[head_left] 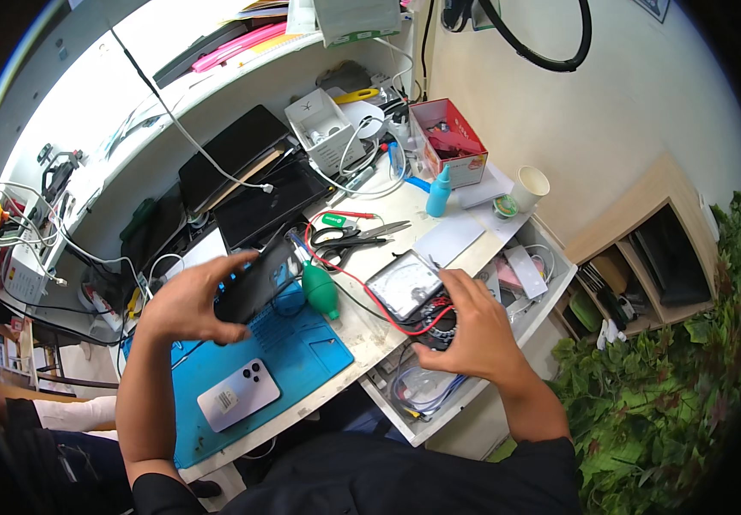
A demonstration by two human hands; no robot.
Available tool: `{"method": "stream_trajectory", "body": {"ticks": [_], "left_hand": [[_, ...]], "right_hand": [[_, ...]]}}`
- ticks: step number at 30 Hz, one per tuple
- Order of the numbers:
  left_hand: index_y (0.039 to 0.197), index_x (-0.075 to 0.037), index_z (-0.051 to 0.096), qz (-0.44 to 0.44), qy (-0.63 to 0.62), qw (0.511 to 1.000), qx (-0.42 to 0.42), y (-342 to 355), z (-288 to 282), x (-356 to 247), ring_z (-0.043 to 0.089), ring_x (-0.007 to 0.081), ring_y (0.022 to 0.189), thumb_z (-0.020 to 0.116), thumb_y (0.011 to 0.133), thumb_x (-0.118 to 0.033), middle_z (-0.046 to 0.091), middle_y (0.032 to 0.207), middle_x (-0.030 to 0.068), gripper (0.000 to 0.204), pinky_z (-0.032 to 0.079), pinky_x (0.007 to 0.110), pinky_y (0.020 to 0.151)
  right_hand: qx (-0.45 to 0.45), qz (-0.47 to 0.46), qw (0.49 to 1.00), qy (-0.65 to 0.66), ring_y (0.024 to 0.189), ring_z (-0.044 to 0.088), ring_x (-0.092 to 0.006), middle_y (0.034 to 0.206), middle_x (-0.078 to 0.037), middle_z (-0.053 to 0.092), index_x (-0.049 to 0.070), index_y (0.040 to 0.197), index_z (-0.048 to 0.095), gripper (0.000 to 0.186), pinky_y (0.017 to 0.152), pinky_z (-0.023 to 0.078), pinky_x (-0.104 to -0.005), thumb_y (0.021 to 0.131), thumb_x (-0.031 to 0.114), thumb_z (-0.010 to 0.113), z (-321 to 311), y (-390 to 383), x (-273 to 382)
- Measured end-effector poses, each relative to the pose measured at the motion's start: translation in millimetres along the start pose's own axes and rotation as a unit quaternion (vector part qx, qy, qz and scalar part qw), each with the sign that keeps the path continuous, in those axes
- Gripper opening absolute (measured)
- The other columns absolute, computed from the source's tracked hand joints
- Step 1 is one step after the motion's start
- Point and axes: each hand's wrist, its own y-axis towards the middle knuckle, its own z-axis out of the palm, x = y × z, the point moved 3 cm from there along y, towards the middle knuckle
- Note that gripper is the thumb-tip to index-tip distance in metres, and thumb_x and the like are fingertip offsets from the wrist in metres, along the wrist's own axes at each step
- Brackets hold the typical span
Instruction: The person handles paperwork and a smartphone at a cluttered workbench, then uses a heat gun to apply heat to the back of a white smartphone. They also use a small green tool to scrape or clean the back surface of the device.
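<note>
My left hand (207, 305) grips a dark flat rectangular object (256, 279) held tilted above the blue work mat (319, 359). My right hand (465, 330) is on a black device (426, 322) with red and black leads, beside a shallow silver rectangular tray or lid (403, 281) at the desk's right front edge. A pale lilac phone (237, 395) lies camera side up on the mat. A green rubber blower (319, 292) stands between my hands, with black scissors (353, 240) behind it.
A blue bottle (439, 196), paper cup (530, 189), red-white box (447, 142) and white box (323, 133) sit at the back. An open drawer (552, 273) with cables juts out right, near leafy greenery (645, 429). Another person's leg (61, 446) is at lower left.
</note>
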Motion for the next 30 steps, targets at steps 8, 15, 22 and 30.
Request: {"method": "stream_trajectory", "body": {"ticks": [8, 15, 22, 30], "left_hand": [[0.157, -0.016, 0.057, 0.042, 0.134, 0.989, 0.04, -13.4, 31.1, 17.4, 0.062, 0.0352, 0.134, 0.091, 0.063, -0.01, 0.065, 0.146, 0.0113, 0.1, 0.055, 0.042, 0.113], [0.152, -0.018, 0.063, 0.211, 0.072, 0.974, -0.032, 40.7, 48.2, -38.8, 0.058, 0.038, 0.14, 0.093, 0.07, -0.015, 0.059, 0.154, 0.0153, 0.087, 0.051, 0.047, 0.118], [0.135, -0.018, 0.076, 0.233, 0.114, 0.966, -0.021, 72.1, 67.7, -42.6, 0.061, 0.0331, 0.134, 0.093, 0.067, -0.01, 0.066, 0.145, 0.0079, 0.07, 0.055, 0.044, 0.112], [0.132, -0.002, 0.067, 0.19, -0.15, 0.953, -0.18, 71.0, 27.7, -24.6, 0.067, 0.0306, 0.126, 0.077, 0.07, -0.02, 0.067, 0.135, 0.0155, 0.065, 0.05, 0.041, 0.115]], "right_hand": [[-0.052, -0.044, 0.998, 0.02, 0.135, 0.06, -0.0462, 0.147, -0.03, 0.059, -0.008, 0.152, 0.052, 0.107, 0.116, 0.049, -0.0501, 0.065, 0.038, 0.094, -5.0, -9.5, -15.6], [-0.111, -0.075, 0.991, 0.017, 0.13, 0.063, -0.048, 0.143, -0.031, 0.062, -0.009, 0.15, 0.054, 0.105, 0.115, 0.049, -0.0499, 0.063, 0.034, 0.093, -22.2, -0.1, -7.5], [-0.139, -0.093, 0.986, 0.005, 0.13, 0.064, -0.0481, 0.143, -0.032, 0.062, -0.009, 0.149, 0.056, 0.103, 0.114, 0.05, -0.0491, 0.062, 0.032, 0.093, -48.7, 3.8, 2.7], [-0.202, -0.066, 0.976, 0.047, 0.129, 0.066, -0.0433, 0.141, -0.03, 0.064, -0.01, 0.15, 0.055, 0.101, 0.115, 0.05, -0.0458, 0.063, 0.029, 0.087, -97.3, -16.2, -3.3]]}}
